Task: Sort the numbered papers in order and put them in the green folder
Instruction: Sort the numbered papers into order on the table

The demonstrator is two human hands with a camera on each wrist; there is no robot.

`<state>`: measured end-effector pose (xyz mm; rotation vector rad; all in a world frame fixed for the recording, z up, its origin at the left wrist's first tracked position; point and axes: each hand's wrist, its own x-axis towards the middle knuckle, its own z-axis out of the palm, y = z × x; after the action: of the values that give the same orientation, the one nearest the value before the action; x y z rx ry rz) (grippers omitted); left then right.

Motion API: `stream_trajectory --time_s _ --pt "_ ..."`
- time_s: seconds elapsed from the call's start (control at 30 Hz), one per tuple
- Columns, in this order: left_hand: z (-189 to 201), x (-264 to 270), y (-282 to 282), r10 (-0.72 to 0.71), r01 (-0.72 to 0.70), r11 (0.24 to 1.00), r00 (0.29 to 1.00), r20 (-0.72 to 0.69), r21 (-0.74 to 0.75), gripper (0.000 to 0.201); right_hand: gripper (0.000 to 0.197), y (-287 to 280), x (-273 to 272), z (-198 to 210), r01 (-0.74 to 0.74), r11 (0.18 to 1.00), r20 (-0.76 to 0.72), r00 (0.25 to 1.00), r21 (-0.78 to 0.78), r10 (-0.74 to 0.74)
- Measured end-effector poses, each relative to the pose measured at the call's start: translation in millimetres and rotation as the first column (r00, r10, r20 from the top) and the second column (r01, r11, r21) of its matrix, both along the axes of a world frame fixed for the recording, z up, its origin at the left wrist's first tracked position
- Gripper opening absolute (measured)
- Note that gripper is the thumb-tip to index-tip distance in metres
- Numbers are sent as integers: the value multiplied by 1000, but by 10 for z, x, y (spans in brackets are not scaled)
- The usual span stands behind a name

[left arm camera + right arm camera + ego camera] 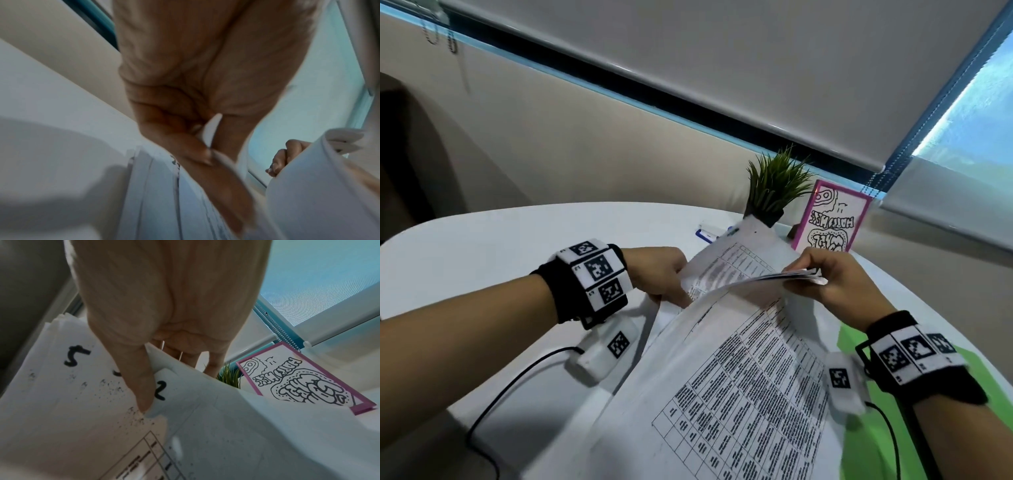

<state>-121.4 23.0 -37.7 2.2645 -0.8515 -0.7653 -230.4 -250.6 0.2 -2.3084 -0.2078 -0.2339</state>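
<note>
Numbered papers [739,359] are held fanned above the white table [482,246], the left hand [657,274] pinching one edge and the right hand [835,277] pinching corners apart, apparently to read the numbers, beside the green folder [876,428].

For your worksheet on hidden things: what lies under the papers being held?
Under the papers: the white table and a green folder showing at the right edge. How far it extends beneath is covered.

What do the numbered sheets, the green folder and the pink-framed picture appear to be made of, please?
Numbered sheets: thin matte printer paper, bending and curling in the hands' grip. Green folder: probably smooth plastic or coated card; flat, evenly bright green, mostly hidden under the sheets. Pink-framed picture: pink frame looks like painted wood or plastic; the drawing seems paper.
</note>
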Motion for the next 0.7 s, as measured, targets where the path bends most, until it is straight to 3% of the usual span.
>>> stream_trajectory --time_s 0.13,0.23,0.3,0.33,0.43,0.5,0.6,0.7 --pt "-33 -62 0 -108 113 993 983 -146 23 11 12 -14 76 -110 -8 995 4 1000 -101 9" --pt "-94 -78 -36 -66 68 997 994 -85 22 8 16 -10 121 -291 23 972 46 999 -235 -12" --pt "-104 -77 -56 4 -10 996 998 -63 -93 4 17 8 122 -397 61 954 104 994 -293 -32" --pt "-100 -76 -67 47 -58 985 997 -65 -165 7 19 14 116 -429 88 955 127 990 -284 -53" --pt "-101 -45 -95 184 -202 921 979 -84 -332 41 23 27 97 -446 158 967 174 977 -201 -124" --pt "-81 -29 -91 210 -217 898 976 -61 -383 47 28 28 80 -421 150 972 212 971 -179 -111" --pt "-57 -2 -92 147 -136 926 989 6 -353 35 33 23 52 -400 121 969 220 973 -215 -72" --pt "-48 -14 -111 64 -33 975 989 136 -222 21 34 -19 35 -423 104 965 187 981 -242 -58"
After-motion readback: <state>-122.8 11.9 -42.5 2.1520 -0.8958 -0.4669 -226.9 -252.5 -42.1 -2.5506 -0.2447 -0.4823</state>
